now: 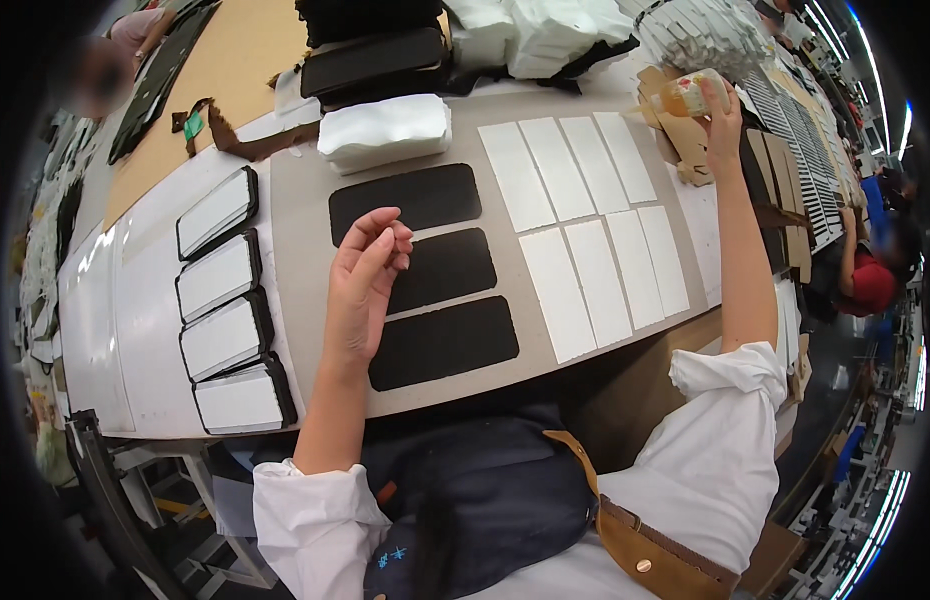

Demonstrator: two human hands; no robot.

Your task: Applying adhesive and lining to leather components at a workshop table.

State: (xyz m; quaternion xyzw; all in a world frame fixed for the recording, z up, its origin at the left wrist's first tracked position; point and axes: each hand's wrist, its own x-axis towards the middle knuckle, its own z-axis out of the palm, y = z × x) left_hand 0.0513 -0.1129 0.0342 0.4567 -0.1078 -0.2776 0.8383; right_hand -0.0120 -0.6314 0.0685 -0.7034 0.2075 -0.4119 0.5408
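Note:
At the far right of the table, my right hand (723,122) grips a clear bottle (682,96) of amber liquid. The bottle lies tilted on its side, its narrow end toward the left. My left hand (363,275) hovers over black rounded panels (447,343), its fingers loosely curled and parted, with nothing visible in them. Three of these panels lie in a column on a grey-beige board (303,260); my left hand and forearm cover part of them. To their right, several white rectangular strips (582,285) are laid out in two rows.
Black-edged stacks topped with white pieces (221,277) line the left side. Behind the panels stand a white stack (385,130) and a dark pile (375,68). Brown cardboard pieces (691,150) lie near the bottle. A person in red (867,270) is at the right, another person (140,30) far left.

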